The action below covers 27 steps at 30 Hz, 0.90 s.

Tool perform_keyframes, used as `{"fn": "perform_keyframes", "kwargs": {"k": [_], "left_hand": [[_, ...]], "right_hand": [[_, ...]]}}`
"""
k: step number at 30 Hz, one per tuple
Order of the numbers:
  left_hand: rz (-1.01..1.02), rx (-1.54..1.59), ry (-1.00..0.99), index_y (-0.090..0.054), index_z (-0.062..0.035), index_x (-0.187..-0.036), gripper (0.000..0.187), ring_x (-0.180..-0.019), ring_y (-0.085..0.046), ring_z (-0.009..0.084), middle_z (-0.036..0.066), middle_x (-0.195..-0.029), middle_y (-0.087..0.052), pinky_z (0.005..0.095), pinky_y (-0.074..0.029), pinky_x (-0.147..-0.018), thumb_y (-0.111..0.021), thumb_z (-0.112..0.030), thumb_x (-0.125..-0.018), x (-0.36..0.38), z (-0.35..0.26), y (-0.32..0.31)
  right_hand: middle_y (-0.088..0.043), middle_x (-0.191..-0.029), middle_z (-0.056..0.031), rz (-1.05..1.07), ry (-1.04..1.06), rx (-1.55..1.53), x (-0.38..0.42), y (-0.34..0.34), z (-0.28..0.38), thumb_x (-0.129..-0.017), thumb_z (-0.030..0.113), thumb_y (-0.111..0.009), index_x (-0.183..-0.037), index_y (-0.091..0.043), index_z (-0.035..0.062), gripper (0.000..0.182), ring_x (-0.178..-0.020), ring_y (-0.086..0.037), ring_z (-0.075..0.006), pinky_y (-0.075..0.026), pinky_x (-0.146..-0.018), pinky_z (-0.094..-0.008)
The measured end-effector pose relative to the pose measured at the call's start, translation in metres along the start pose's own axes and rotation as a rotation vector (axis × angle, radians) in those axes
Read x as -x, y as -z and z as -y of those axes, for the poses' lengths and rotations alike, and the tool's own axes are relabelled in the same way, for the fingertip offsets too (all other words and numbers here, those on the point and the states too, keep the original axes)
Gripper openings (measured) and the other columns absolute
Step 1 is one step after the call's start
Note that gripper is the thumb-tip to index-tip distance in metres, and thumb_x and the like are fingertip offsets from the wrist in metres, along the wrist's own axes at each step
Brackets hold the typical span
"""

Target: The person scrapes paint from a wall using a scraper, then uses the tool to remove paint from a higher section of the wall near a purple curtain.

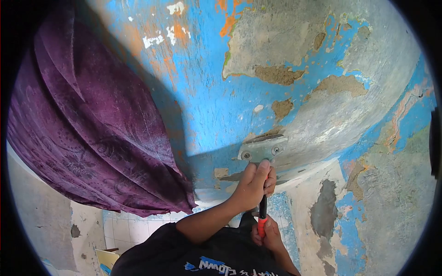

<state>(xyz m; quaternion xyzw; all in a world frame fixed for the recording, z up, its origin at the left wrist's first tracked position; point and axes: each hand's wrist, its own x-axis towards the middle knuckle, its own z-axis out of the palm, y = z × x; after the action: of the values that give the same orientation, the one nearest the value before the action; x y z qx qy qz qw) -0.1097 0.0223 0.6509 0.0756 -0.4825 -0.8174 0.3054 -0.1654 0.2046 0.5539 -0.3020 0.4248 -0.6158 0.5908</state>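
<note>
A scraper with a wide metal head, two screws and a black and red handle is held against the wall, its blade edge at a patch of bare plaster. My left hand is wrapped round the upper handle, just below the metal head. Lower down, my right hand grips the red end of the handle. Blue paint on the wall around the blade is flaking, with grey and brown patches showing.
A purple patterned curtain hangs at the left, close to my left arm. Below are white floor tiles and a pale yellow-edged object at the lower left. Another worn wall section stands at the right.
</note>
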Motion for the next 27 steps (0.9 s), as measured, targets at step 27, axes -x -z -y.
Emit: {"fn": "perform_keyframes", "kwargs": {"k": [27], "left_hand": [[-0.039, -0.009, 0.038, -0.037, -0.0091, -0.068, 0.051, -0.047, -0.039, 0.0097, -0.001, -0.057, -0.038, 0.0272, -0.035, -0.047, -0.035, -0.044, -0.105, 0.002, -0.019, -0.01]], "right_hand": [[-0.037, -0.054, -0.0041, 0.033, -0.016, -0.074, 0.006, -0.021, 0.005, -0.101, 0.054, -0.035, -0.134, -0.039, 0.0087, 0.057, -0.039, -0.035, -0.0131, -0.032, -0.037, -0.0275]]}}
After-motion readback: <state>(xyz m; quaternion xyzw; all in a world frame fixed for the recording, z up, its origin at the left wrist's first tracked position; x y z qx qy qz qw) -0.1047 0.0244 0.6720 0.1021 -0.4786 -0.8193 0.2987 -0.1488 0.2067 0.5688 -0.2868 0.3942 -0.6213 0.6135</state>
